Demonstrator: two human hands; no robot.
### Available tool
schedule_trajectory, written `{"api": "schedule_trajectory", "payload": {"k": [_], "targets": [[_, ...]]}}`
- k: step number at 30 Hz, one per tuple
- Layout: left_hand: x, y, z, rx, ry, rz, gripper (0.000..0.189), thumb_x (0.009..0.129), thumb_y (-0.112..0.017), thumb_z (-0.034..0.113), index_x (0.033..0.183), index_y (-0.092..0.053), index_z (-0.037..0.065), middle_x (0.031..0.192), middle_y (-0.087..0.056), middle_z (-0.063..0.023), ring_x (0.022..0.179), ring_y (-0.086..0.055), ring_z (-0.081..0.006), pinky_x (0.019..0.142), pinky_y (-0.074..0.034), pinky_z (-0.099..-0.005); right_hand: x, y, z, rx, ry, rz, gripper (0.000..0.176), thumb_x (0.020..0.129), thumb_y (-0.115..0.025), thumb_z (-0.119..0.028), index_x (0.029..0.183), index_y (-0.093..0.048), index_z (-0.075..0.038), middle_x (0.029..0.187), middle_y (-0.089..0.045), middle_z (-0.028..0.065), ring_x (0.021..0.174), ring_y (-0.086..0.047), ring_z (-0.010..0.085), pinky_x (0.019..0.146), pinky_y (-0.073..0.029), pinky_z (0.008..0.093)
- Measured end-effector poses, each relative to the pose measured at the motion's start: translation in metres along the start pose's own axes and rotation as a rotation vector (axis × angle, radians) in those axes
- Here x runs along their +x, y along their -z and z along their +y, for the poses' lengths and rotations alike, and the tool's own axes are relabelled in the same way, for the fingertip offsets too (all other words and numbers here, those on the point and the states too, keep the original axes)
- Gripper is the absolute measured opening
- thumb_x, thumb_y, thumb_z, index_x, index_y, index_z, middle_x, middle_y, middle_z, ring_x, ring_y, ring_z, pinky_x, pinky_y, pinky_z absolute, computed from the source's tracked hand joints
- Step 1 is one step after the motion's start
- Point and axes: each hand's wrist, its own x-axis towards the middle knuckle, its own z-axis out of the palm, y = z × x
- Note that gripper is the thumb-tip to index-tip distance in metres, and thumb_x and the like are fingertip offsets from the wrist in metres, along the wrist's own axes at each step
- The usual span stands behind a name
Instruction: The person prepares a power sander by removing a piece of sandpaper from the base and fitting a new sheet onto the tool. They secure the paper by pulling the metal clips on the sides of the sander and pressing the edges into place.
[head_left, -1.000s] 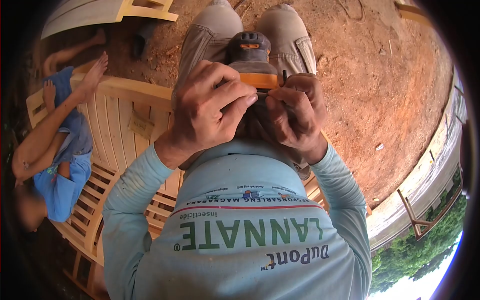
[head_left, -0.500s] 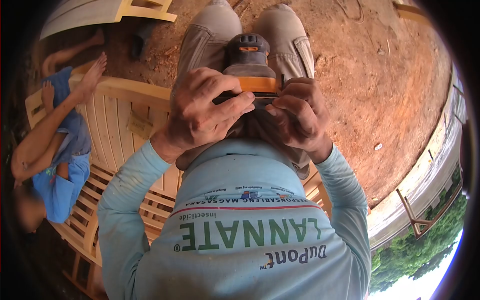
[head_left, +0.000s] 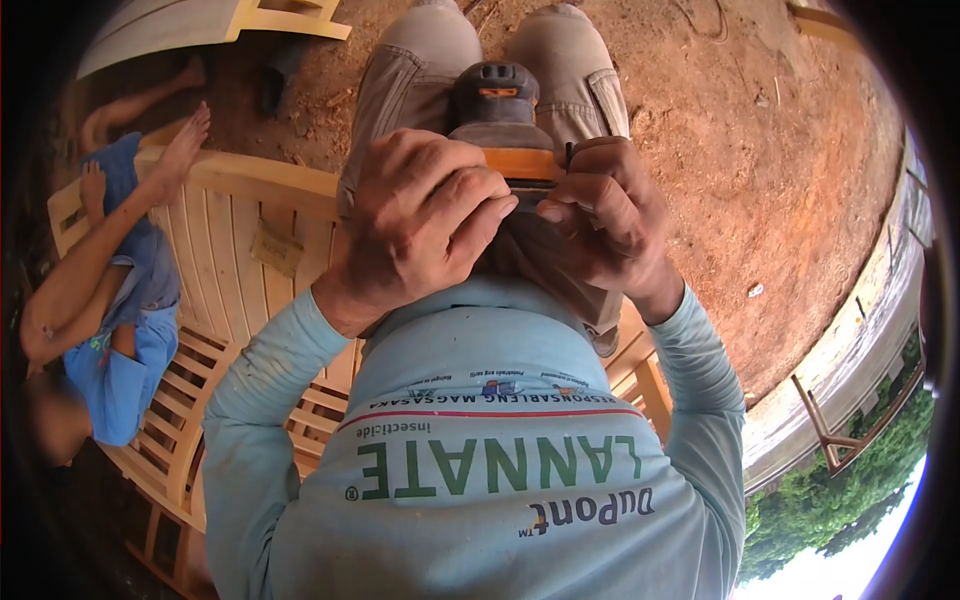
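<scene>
A black and orange power sander (head_left: 497,110) rests between my thighs, its flat base toward my belly. My left hand (head_left: 420,215) is at the base's left side, thumb and fingers bent together at its edge. On the right side, my right hand (head_left: 612,215) has its fingers curled against the same edge, beside a small black lever. Both hands grip the sander's base. The fingers hide most of the pad, and any thin sheet on it cannot be made out.
Slatted wooden benches (head_left: 215,250) stand at the left, where another person in blue (head_left: 125,370) sits with bare legs. A pale wooden piece (head_left: 165,35) is at the upper left. Reddish dirt ground (head_left: 740,200) lies ahead and right.
Both hands have shifted slightly, with the right hand's fingers now higher and more curled along the base edge. The left hand has turned a little and its fingers are closer together.
</scene>
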Motion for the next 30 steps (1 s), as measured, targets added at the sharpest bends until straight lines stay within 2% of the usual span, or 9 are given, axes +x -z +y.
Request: {"api": "schedule_trajectory", "payload": {"k": [7, 13, 19, 22, 25, 28, 30], "targets": [[0.010, 0.005, 0.004, -0.081, 0.137, -0.048, 0.013, 0.088, -0.085, 0.005, 0.096, -0.075, 0.009, 0.099, -0.070, -0.0086, 0.093, -0.067, -0.0312, 0.085, -0.052, -0.0439, -0.001, -0.007, -0.015, 0.022, -0.210, 0.052, 0.022, 0.087, -0.092, -0.004, 0.100, -0.075, -0.003, 0.096, -0.067, 0.0138, 0.084, -0.070, 0.0303, 0.072, -0.057, 0.0402], [0.017, 0.008, 0.006, -0.078, 0.134, -0.078, 0.012, 0.089, -0.085, 0.006, 0.096, -0.075, 0.007, 0.098, -0.069, -0.0093, 0.093, -0.066, -0.0320, 0.087, -0.052, -0.0443, -0.005, -0.014, -0.015, 0.021, -0.243, 0.134, 0.020, 0.089, -0.091, -0.003, 0.098, -0.074, -0.003, 0.096, -0.068, 0.0138, 0.083, -0.070, 0.0293, 0.072, -0.057, 0.0390], [0.014, 0.003, 0.001, -0.036, 0.132, -0.076, 0.015, 0.094, -0.089, 0.014, 0.098, -0.076, 0.007, 0.098, -0.069, -0.0097, 0.093, -0.067, -0.0331, 0.089, -0.052, -0.0457, -0.003, -0.018, -0.016, 0.007, -0.214, 0.149, 0.019, 0.088, -0.088, -0.001, 0.099, -0.073, -0.003, 0.095, -0.067, 0.0139, 0.082, -0.070, 0.0296, 0.072, -0.057, 0.0395], [0.010, 0.001, 0.000, -0.114, 0.193, -0.063, 0.018, 0.095, -0.089, 0.017, 0.100, -0.076, 0.006, 0.106, -0.069, -0.0122, 0.100, -0.068, -0.0342, 0.093, -0.053, -0.0469, -0.003, -0.018, -0.016, -0.011, -0.225, 0.139, 0.020, 0.086, -0.088, -0.002, 0.100, -0.074, -0.004, 0.097, -0.067, 0.0141, 0.083, -0.070, 0.0295, 0.071, -0.057, 0.0394], [0.011, 0.004, 0.000, -0.045, 0.159, -0.053, 0.025, 0.096, -0.090, 0.020, 0.110, -0.077, 0.005, 0.129, -0.069, -0.0174, 0.115, -0.070, -0.0369, 0.103, -0.055, -0.0477, -0.001, -0.014, -0.022, -0.131, -0.240, 0.116, 0.023, 0.087, -0.087, -0.007, 0.107, -0.077, -0.004, 0.113, -0.069, 0.0182, 0.096, -0.073, 0.0329, 0.080, -0.060, 0.0408], [0.013, 0.002, -0.004, 0.015, 0.153, 0.048, 0.035, 0.097, -0.090, 0.024, 0.123, -0.076, 0.005, 0.152, -0.063, -0.0214, 0.128, -0.069, -0.0387, 0.112, -0.054, -0.0480, 0.005, -0.016, -0.019, -0.181, -0.142, 0.120, 0.030, 0.089, -0.086, -0.011, 0.117, -0.079, -0.004, 0.135, -0.066, 0.0239, 0.114, -0.072, 0.0388, 0.096, -0.061, 0.0442], [0.005, -0.003, -0.013, -0.148, 0.218, -0.002, 0.040, 0.099, -0.089, 0.026, 0.129, -0.075, 0.005, 0.158, -0.060, -0.0221, 0.134, -0.067, -0.0388, 0.117, -0.052, -0.0493, 0.000, -0.017, -0.016, -0.058, -0.230, 0.088, 0.031, 0.092, -0.085, -0.013, 0.122, -0.079, -0.004, 0.144, -0.063, 0.0262, 0.122, -0.071, 0.0415, 0.104, -0.059, 0.0467]]}}
